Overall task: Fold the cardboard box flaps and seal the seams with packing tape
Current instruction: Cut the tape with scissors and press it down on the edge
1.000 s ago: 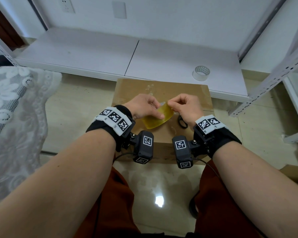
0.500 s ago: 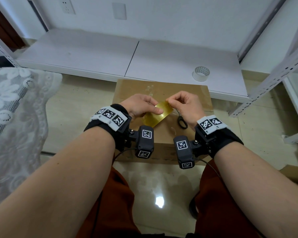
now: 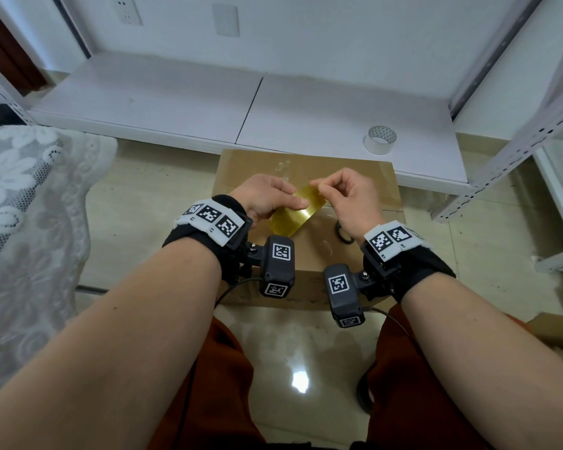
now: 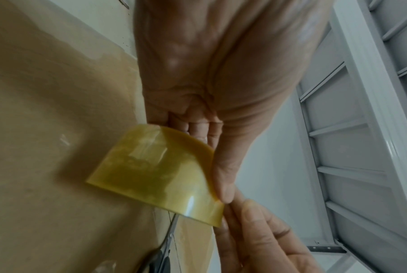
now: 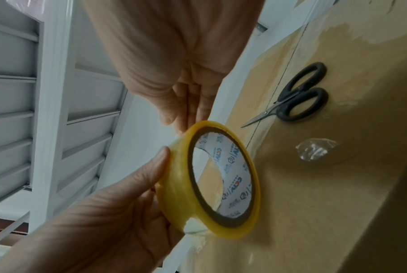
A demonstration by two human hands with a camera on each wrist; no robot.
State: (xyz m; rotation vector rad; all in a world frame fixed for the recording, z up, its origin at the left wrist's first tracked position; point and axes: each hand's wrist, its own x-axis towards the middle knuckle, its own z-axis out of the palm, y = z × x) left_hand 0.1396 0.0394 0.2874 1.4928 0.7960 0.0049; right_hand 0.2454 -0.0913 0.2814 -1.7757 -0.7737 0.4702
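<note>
A closed brown cardboard box stands on the floor in front of my knees. Above its top my left hand grips a yellow roll of packing tape. In the right wrist view the roll stands on edge, with left fingers wrapped round its outer face. My right hand pinches the roll's upper rim with thumb and fingertips. From the left wrist the roll sits under my left thumb. No loose tape end is clear.
Black-handled scissors lie on the box top beside a crumpled scrap of clear tape, below my right hand. A second, clear tape roll sits on the low white shelf behind the box. A lace-covered surface is at left, a metal rack at right.
Both hands have lifted a little over the box. The roll has been turned in my left hand, and my right fingertips have moved up to its top rim.
</note>
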